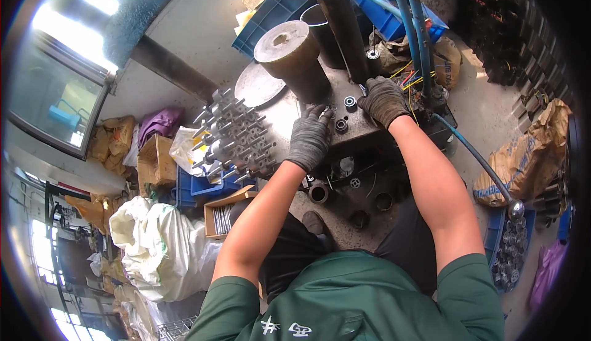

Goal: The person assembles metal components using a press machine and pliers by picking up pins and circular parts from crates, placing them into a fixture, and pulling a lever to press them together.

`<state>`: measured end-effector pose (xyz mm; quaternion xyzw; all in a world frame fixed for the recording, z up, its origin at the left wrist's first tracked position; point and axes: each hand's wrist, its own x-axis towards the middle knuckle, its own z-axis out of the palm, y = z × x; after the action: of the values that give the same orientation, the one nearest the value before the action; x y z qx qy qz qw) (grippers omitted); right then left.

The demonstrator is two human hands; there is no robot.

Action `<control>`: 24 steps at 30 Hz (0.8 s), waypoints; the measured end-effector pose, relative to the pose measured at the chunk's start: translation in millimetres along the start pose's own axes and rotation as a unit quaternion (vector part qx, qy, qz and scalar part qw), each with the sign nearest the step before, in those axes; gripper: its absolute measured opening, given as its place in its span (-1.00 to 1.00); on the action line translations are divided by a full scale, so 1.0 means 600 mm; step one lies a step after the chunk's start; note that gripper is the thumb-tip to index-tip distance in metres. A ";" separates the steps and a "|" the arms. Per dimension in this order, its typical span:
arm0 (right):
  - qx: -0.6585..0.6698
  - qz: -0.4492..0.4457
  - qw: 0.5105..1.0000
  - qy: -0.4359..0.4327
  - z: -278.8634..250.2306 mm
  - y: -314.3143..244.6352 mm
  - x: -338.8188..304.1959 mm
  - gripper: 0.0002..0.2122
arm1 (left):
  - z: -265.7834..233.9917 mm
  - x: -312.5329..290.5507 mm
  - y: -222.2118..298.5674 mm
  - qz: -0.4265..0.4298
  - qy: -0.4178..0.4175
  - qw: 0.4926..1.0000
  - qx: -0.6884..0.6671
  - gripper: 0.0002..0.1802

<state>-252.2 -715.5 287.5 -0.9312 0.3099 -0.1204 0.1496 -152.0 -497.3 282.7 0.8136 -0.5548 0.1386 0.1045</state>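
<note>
My left hand (309, 139), in a grey work glove, rests over the metal machine table (363, 129). Its fingers are curled together around something small and shiny that I cannot make out. My right hand (386, 102), in a darker, dirtier glove, is closed at the foot of a dark steel column (340, 24). A sliver of metal shows by its fingertips, but most of what it holds is hidden. Between the hands sit two small round metal parts, one farther (350, 102) and one nearer (341, 126). A thick flared metal cylinder (294, 64) stands just beyond my left hand.
Left of my left hand is a pile of silvery metal parts with shafts (237, 134). Blue hoses (418, 27) and coloured wires run beside my right hand. A blue crate (277, 11) stands behind. A carton of rods (225, 216) and a white sack (157, 248) lie left.
</note>
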 end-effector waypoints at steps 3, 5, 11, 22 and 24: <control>0.116 0.023 0.993 0.022 -0.019 -0.013 -0.011 -0.59 | 0.005 0.014 0.006 0.016 -0.050 0.998 0.021 -0.58; 0.207 0.044 0.976 0.050 -0.025 -0.009 -0.012 -0.62 | 0.006 0.019 0.015 0.011 -0.080 0.997 0.011 -0.60; 0.706 0.120 0.695 0.071 -0.040 -0.008 -0.036 -0.83 | 0.004 0.026 -0.004 -0.047 -0.151 0.984 -0.082 -0.66; 0.859 0.230 0.383 -0.251 -0.026 -0.050 -0.117 -0.77 | 0.002 0.074 -0.024 -0.095 -0.174 0.978 -0.060 -0.72; 0.837 0.251 0.421 -0.243 -0.012 -0.062 -0.134 -0.79 | -0.003 0.076 -0.025 -0.092 -0.180 0.977 -0.061 -0.76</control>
<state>-297.2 -639.4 296.9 -0.2182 0.2267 -0.0469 0.9481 -122.8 -530.9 299.9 0.8650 -0.4947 -0.0541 0.0644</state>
